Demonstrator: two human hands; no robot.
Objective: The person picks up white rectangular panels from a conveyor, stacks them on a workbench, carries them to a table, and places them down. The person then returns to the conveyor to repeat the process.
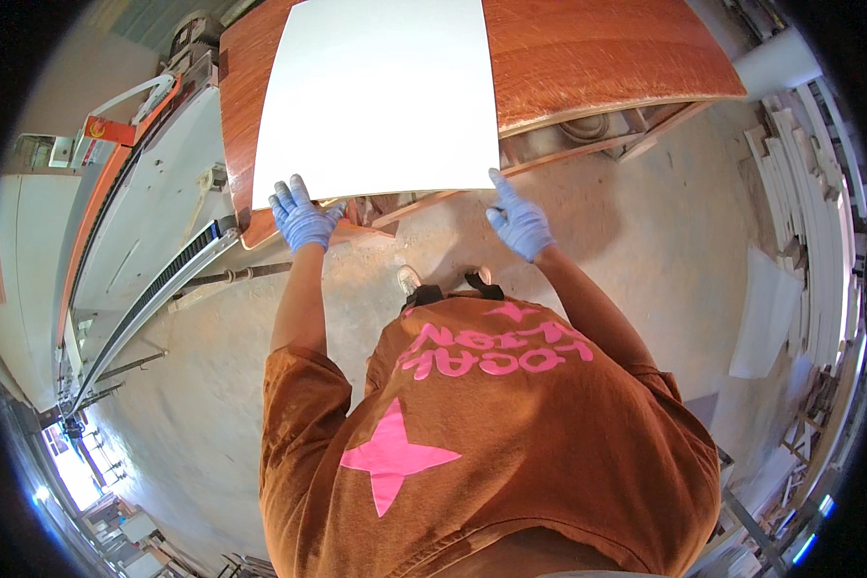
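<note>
A large white rectangular panel [380,91] lies on a reddish-brown wooden board [588,53] that rests on a wooden frame. Both my hands wear blue gloves. My left hand [302,218] lies flat on the panel's near left corner, fingers spread. At the near right corner my right hand [518,220] grips the panel's edge, with the fingers reaching up over it. My orange shirt with pink shapes fills the lower middle of the view.
A long grey and orange machine [140,202] with a rail runs along the left. White boards [819,222] lean stacked at the right, and a white sheet [769,313] lies on the concrete floor [665,231]. My shoes [409,279] show below the board.
</note>
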